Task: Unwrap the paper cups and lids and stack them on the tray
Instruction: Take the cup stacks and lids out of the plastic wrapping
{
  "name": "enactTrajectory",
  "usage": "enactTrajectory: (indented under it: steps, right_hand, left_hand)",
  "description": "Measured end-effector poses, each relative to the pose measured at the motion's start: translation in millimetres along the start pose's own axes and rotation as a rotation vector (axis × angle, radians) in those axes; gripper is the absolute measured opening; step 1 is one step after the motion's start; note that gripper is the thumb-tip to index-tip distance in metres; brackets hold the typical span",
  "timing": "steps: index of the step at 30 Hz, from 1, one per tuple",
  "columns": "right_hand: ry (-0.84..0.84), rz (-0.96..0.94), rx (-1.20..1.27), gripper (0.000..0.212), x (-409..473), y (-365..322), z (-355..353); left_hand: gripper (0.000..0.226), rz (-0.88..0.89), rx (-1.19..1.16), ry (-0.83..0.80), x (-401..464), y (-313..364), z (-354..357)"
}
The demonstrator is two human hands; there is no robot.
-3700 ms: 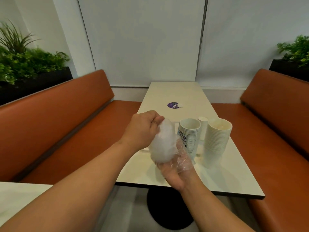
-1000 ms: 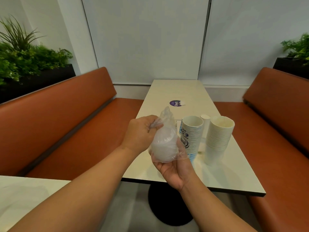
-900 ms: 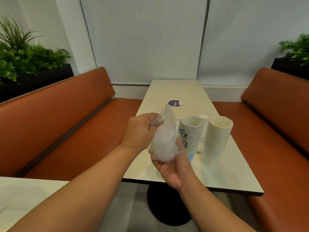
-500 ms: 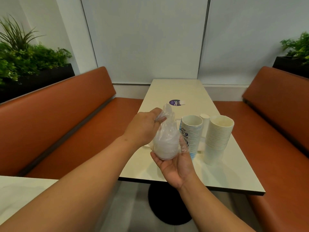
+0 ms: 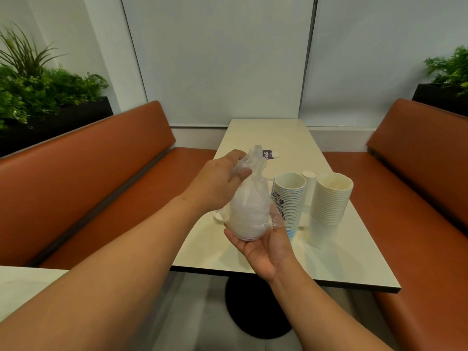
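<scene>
Holding wrapped lid stack [image 5: 249, 211] upright in air over near table [image 5: 329, 269] edge, long axis near vertical. Right hand [image 5: 263, 245] cupped palm-up beneath, fingers curled round base. Left hand [image 5: 220, 183] above, pinching gathered neck of plastic wrap [image 5: 254, 160]. Wrap opening points up, toward left hand; judged that pull runs upward along axis while right hand anchors. Printed cup stack [image 5: 288, 198] and plain white cup stack [image 5: 329, 206] stand just beyond, unwrapped. Tray not made out.
</scene>
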State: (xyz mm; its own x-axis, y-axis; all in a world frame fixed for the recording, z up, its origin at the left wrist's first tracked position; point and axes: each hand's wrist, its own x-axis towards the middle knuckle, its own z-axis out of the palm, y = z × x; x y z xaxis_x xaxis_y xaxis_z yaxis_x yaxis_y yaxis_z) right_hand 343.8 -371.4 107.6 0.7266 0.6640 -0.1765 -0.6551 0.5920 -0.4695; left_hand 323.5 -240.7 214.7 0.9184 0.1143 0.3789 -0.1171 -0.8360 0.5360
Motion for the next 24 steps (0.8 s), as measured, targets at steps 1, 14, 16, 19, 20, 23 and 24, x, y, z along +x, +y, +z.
enactTrajectory:
  steps: [1,14,16,19,20,23,24]
  right_hand:
    - [0.003,0.006,0.005,0.060,0,-1,0]
    - [0.046,0.086,-0.021,0.065,0,-1,3]
    - [0.084,0.085,-0.045,0.064,4,0,2]
    - [0.108,0.062,-0.088,0.060,6,0,3]
    - [0.106,0.057,-0.098,0.059,6,0,4]
    - [0.086,0.057,-0.088,0.059,5,2,5]
    - [0.085,0.061,-0.080,0.060,5,3,5]
  left_hand:
    - [0.034,-0.025,-0.062,-0.023,0,-3,-1]
    - [0.039,-0.262,-0.542,-0.042,-22,-34,16]
    - [0.037,-0.238,-0.391,0.049,-21,-32,18]
    - [0.042,-0.143,-0.239,0.191,-20,-33,24]
    - [0.033,-0.105,-0.215,0.232,-19,-31,25]
    - [0.021,-0.012,-0.102,0.290,-15,-29,24]
    - [0.024,0.008,-0.066,0.289,-14,-30,24]
